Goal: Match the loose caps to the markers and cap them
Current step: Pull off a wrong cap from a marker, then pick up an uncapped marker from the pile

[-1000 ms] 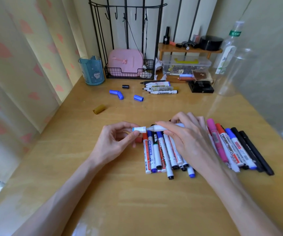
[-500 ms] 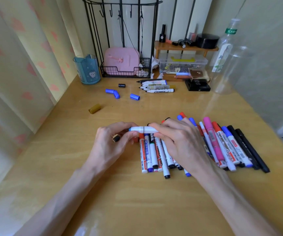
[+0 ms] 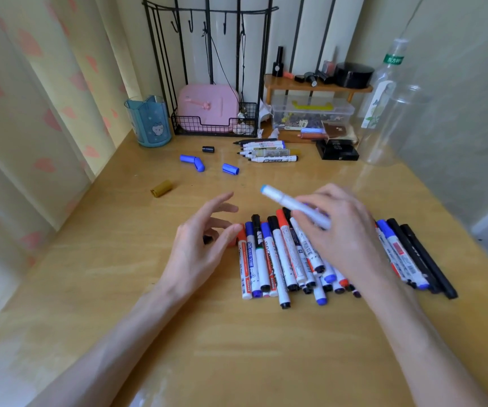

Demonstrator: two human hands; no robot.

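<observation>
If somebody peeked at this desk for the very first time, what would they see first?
Probably the big pile of markers lying side by side in the middle of the desk, with red, blue and black caps. Right above it, the right hand holds a white marker with a light blue cap. Farther back, loose blue caps lie on the wood.

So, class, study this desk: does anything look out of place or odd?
Yes. Loose caps lie scattered across the far desk: a touching pair of blue caps, a third blue cap, a black cap, and a mustard cap alone at left. The uncapped markers beside them show bare tips. Nothing looks spilled.
</observation>
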